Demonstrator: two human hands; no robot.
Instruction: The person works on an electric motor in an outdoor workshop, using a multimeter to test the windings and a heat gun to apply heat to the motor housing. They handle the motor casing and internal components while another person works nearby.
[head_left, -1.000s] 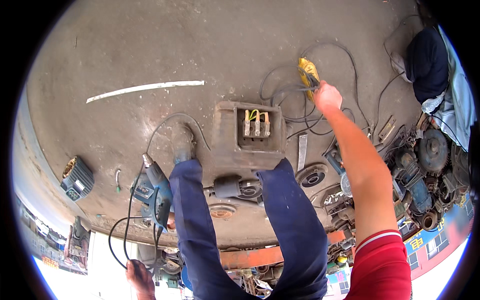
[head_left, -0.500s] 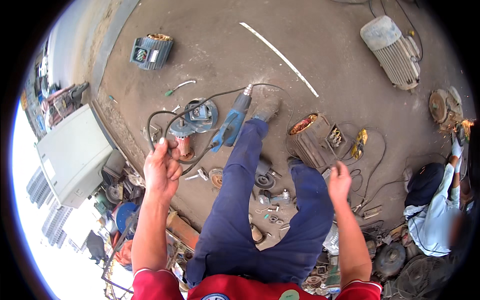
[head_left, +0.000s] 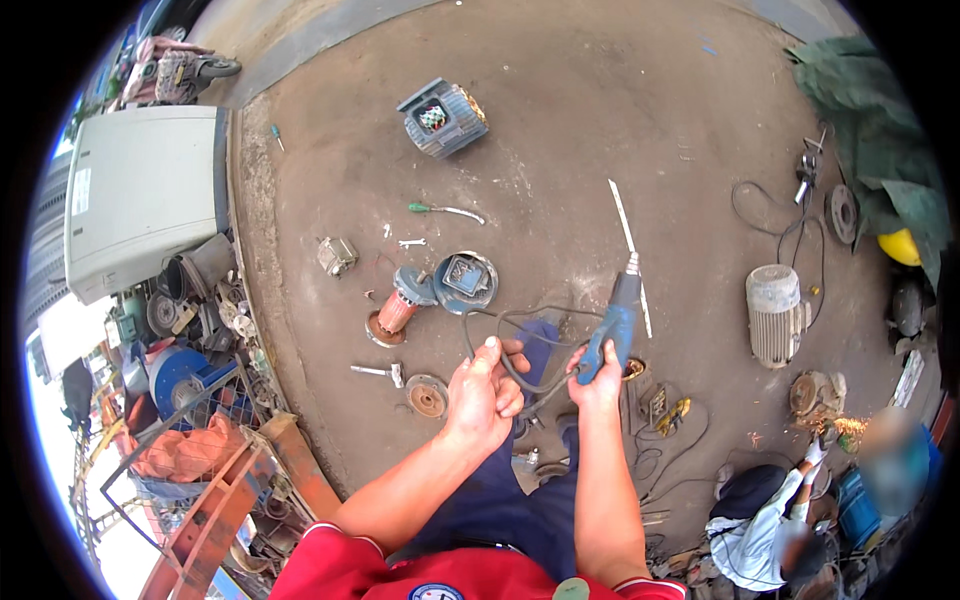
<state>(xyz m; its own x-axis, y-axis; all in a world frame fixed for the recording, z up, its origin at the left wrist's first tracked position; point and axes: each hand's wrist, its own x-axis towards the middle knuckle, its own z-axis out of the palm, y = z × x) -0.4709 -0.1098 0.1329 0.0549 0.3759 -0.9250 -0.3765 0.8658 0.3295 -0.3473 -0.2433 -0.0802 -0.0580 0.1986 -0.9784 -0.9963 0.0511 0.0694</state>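
My right hand [head_left: 598, 378] is wrapped round the handle of a blue heat gun [head_left: 618, 322], whose stepped silver nozzle points away from me. Looped black cord [head_left: 548, 384] runs from the tool to my left hand [head_left: 482, 394], where thumb and fingers pinch it. Left of that hand stand a red-and-blue motor rotor [head_left: 396, 312] and a round blue motor cover [head_left: 480, 290]. A motor stator with copper windings [head_left: 632, 372] is partly hidden behind my right hand and the tool.
Around lie a blue motor housing [head_left: 446, 120], a green-handled tool [head_left: 440, 210], a hammer [head_left: 384, 374], a round metal disc [head_left: 428, 396] and a grey motor [head_left: 774, 318]. At right, a co-worker [head_left: 750, 540] works amid sparks [head_left: 850, 426]. Orange steel beams [head_left: 220, 500] edge the left.
My right hand has taken hold of the heat gun, which earlier hung from the cord. Both hands have moved closer together, my left still holding the cord. The view has turned.
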